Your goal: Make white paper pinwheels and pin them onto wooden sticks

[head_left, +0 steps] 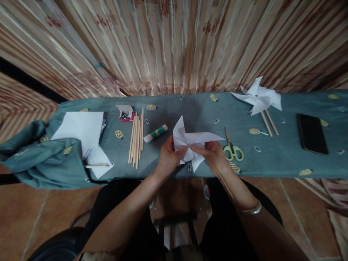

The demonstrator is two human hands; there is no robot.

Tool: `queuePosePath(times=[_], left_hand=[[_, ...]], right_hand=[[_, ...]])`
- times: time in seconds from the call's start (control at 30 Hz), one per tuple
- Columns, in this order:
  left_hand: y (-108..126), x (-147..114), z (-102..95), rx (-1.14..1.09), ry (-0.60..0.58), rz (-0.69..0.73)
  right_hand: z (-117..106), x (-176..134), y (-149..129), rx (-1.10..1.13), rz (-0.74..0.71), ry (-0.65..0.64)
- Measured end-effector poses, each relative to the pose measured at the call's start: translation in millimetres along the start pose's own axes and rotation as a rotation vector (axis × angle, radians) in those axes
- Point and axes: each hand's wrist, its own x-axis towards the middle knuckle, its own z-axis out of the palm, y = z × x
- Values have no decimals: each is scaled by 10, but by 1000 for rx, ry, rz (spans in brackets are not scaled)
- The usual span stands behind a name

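A white paper pinwheel (pixel 196 138) is between my two hands above the front of the cloth-covered table. My left hand (pixel 170 155) grips its left side, thumb pressed near the centre. From the right, my right hand (pixel 213 154) pinches it, with that thumb also at the centre. The fingers behind the paper are mostly hidden. Close to my left hand lies a glue stick (pixel 156 133) with a green and white label. Green-handled scissors (pixel 232 150) lie just right of my right hand, blades pointing away from me.
Several wooden sticks (pixel 136 139) lie left of the glue stick, near a small red box (pixel 126 114) of metal pieces. White paper sheets (pixel 81 127) are at the left. Finished-looking pinwheels on sticks (pixel 257 97) and a black phone (pixel 312 133) lie right. A curtain (pixel 174 47) hangs behind.
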Motion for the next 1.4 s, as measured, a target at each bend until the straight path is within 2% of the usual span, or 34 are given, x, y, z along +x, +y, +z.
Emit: queuePosePath(times=[0.37,0.63,1.03,1.17,1.4], left_hand=[[-37,-23,14,-18,-8,6],[-29,-1,-35,-4,-35,-1],[-26,12,-109,-11,14,71],[35,12,-141,-50,48,73],[293,6,-285,-155,140,83]], right_hand=[[97,-26,-41,18,-13,78],[88,-36,-55,51,28,43],[220,-22,-40,-41,-46,71],[258,-36,-105,-56,-52,26],[179,90,-174,23,-218,73]])
